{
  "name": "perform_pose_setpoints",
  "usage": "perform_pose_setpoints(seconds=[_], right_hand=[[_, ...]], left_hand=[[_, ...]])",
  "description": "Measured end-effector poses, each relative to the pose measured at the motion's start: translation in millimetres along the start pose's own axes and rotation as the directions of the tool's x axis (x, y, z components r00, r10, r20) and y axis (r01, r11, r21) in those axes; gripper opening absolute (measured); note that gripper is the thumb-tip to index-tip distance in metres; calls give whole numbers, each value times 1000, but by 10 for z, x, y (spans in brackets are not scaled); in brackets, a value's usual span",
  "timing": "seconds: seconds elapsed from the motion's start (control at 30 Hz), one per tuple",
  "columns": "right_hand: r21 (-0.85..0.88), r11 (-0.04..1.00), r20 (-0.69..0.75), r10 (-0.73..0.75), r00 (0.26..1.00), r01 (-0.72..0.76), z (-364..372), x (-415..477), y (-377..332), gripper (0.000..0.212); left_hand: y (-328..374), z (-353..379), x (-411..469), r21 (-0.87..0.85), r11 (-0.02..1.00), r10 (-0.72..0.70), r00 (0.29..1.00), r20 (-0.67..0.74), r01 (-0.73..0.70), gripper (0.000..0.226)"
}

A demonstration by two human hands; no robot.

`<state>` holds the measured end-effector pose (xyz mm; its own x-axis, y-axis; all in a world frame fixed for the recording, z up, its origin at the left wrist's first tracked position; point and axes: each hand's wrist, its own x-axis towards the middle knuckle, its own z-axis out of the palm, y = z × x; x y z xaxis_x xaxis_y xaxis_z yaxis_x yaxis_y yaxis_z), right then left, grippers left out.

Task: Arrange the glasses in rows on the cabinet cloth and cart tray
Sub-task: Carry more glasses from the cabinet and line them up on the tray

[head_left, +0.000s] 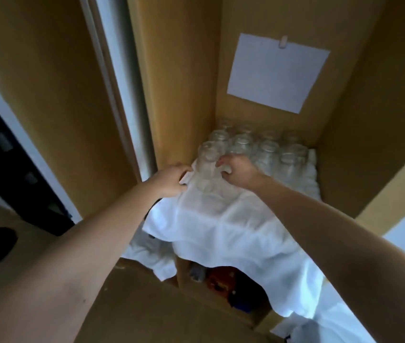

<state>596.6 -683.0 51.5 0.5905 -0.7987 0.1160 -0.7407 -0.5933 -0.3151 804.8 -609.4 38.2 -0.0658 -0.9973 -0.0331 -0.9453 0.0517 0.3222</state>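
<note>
Between the two hands, at the near-left corner of the block of glassware, one clear glass point(207, 164) stands on the white cloth point(221, 219). The right hand point(238, 173) curls its fingers round the side of it, though blur hides the exact grip, and the left hand point(171, 180) pinches the cloth's edge just on the opposite side. Beyond the hands the other glasses point(270, 154) stand in close rows up to the back wall of the cabinet point(360, 144), below a clipped sheet of paper point(277, 71).
</note>
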Motion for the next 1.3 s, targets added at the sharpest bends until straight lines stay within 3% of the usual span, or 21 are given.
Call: perform_pose_setpoints(seconds=[0.13,0.27,0.43,0.6,0.67,0.77,0.97,1.03,1.13,1.23,1.3], right_hand=[[-63,985,34,164,986,-162,-209,-121,617,48],[12,965,42,263,964,-264,-170,-81,795,79],[82,957,35,277,960,-279,23,138,612,90],[0,940,84,339,937,-340,261,397,428,92],[-34,916,68,401,914,-399,352,455,352,89],[-114,853,8,514,858,-509,392,513,201,83],[-347,671,98,721,686,-655,179,425,-57,80],[-330,647,147,755,640,-687,154,226,-82,72],[-256,578,327,806,493,-775,316,-305,-42,56],[-41,478,383,818,428,-877,582,-920,2,65],[13,423,427,817,387,-906,673,-1294,24,73]], left_hand=[[284,57,513,-24,999,26,996,-83,-28,66],[333,106,809,-24,998,50,993,-105,-53,79],[340,76,1170,66,989,136,991,1,-136,86],[319,201,1393,209,952,177,961,214,-222,90],[238,258,1417,278,933,170,960,225,-230,93],[170,254,1470,269,929,182,946,269,-255,92],[306,152,1398,324,884,212,907,363,-336,113],[316,206,1306,371,857,231,910,344,-358,117],[310,260,1129,452,803,266,912,312,-389,105],[359,210,979,466,786,292,908,300,-407,91],[501,178,814,437,797,308,902,302,-418,82]])
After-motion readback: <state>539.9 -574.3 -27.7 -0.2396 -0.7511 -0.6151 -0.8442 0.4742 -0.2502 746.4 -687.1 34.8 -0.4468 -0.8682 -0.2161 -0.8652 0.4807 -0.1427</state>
